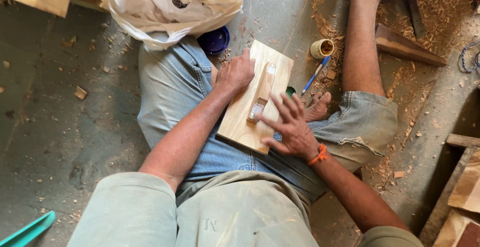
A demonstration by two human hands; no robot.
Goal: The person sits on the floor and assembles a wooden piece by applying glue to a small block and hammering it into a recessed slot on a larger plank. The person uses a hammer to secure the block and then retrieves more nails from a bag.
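Note:
A pale rectangular wooden board (pixel 240 112) rests tilted on my lap, over my jeans. A narrow wooden strip (pixel 263 91) lies along its middle, with shiny wet patches at both ends. My left hand (pixel 235 73) grips the board's upper left edge, fingers curled over it. My right hand (pixel 290 127), with an orange thread at the wrist, hovers over the board's lower right part with fingers spread, fingertips close to the strip. It holds nothing.
A small yellowish cup (pixel 321 48) and a blue pen (pixel 315 74) lie on the floor amid sawdust. A white plastic bag (pixel 170 4) and blue lid (pixel 214 40) sit near my knee. Dark wood wedge (pixel 407 47) at right; wood pieces (pixel 465 192) lower right.

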